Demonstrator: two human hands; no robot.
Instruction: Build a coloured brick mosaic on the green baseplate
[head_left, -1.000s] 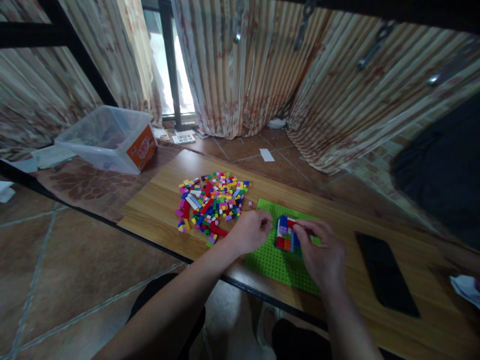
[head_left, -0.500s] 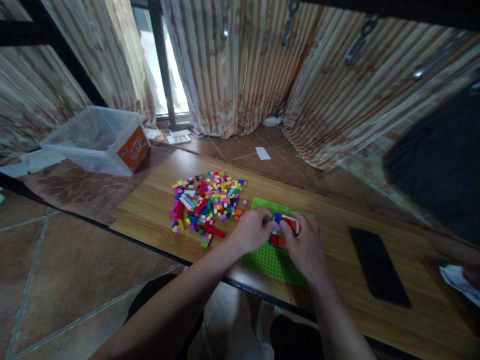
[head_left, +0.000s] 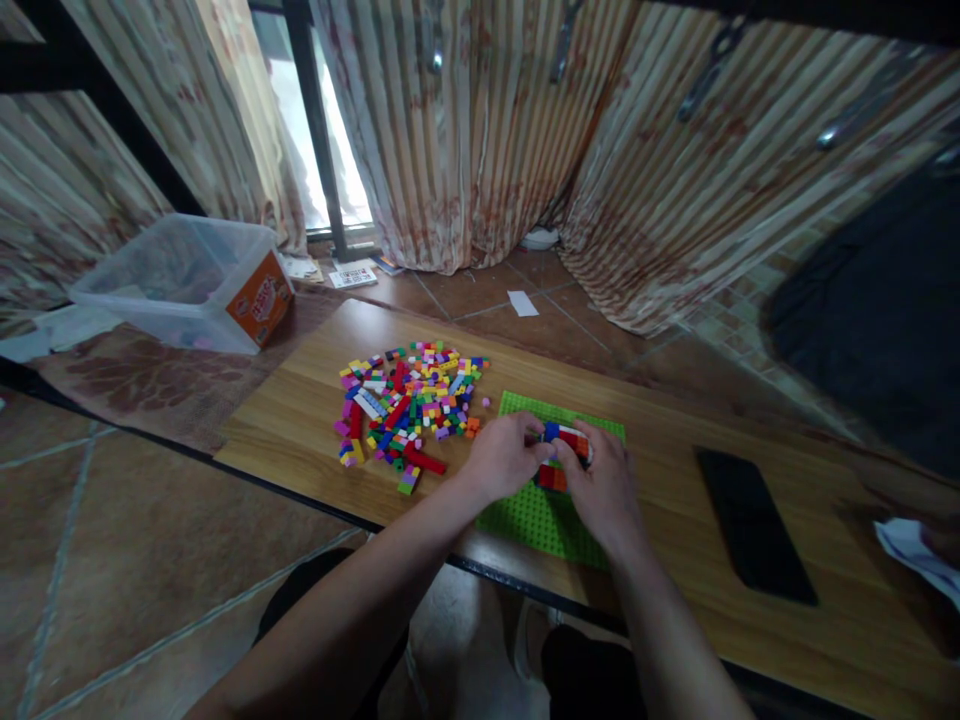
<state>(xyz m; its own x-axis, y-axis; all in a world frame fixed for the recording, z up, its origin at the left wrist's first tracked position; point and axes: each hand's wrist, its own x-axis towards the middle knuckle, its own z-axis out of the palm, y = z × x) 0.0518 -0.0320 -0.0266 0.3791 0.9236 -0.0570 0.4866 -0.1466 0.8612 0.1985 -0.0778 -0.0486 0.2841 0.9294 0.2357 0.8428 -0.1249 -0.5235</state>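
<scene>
A green studded baseplate [head_left: 525,515] lies on the wooden table [head_left: 315,430]. On it stands a small build of red, blue and white bricks [head_left: 564,440]. My left hand [head_left: 504,458] and my right hand [head_left: 604,490] close on this build from both sides, fingers pinched on it. A heap of loose coloured bricks [head_left: 405,405] lies just left of the baseplate.
A black phone [head_left: 754,525] lies flat on the table's right part. A clear plastic box with an orange label [head_left: 187,282] sits on the floor at left. Striped curtains hang behind. White paper [head_left: 915,555] shows at the far right edge.
My left hand has come in from the baseplate's left edge to the brick build, and my right hand has closed in on it. The build has been tipped up from lying flat.
</scene>
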